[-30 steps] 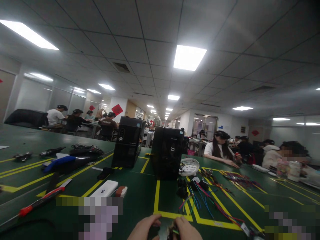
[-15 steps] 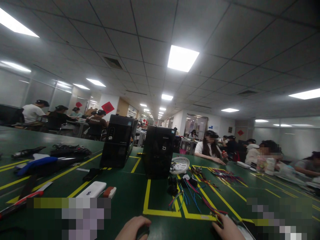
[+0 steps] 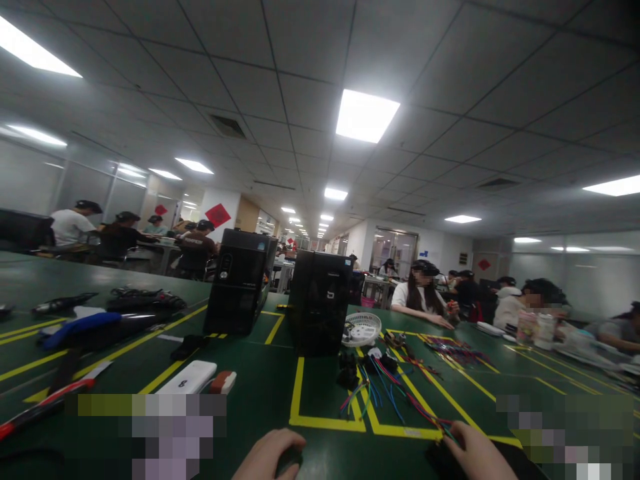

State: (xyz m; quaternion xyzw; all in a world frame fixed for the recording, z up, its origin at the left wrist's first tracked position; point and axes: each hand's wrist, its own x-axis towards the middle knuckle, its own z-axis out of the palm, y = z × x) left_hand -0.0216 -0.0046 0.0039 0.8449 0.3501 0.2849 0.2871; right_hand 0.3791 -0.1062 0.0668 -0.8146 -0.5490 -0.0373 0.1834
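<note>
Since a second ago the hands have parted: then they met over a small dark part at the bottom edge, now they lie well apart on the green worktop [image 3: 270, 393]. The view has also swung slightly, so the towers sit further left than before.

At far left a red-handled tool [image 3: 45, 403] lies slanted, its tip cut off by the frame. A flat white pack [image 3: 189, 377] with rounded corners lies beside a small red-and-white block [image 3: 223, 381]. The left hand [image 3: 267, 455] curls over a small dark object [image 3: 289, 459], mostly hidden under the fingers; whether it is gripped I cannot tell. Behind stand two glossy black box-shaped towers [image 3: 320, 301], and a white slotted plastic basket [image 3: 362, 329]. Thin red, blue and black wires [image 3: 385, 390] sprawl across yellow tape lines. The right hand [image 3: 475, 453] rests at the wires' near end, fingertips touching them; its grip is cut off by the frame. Blurred patches cover both lower corners.
</note>
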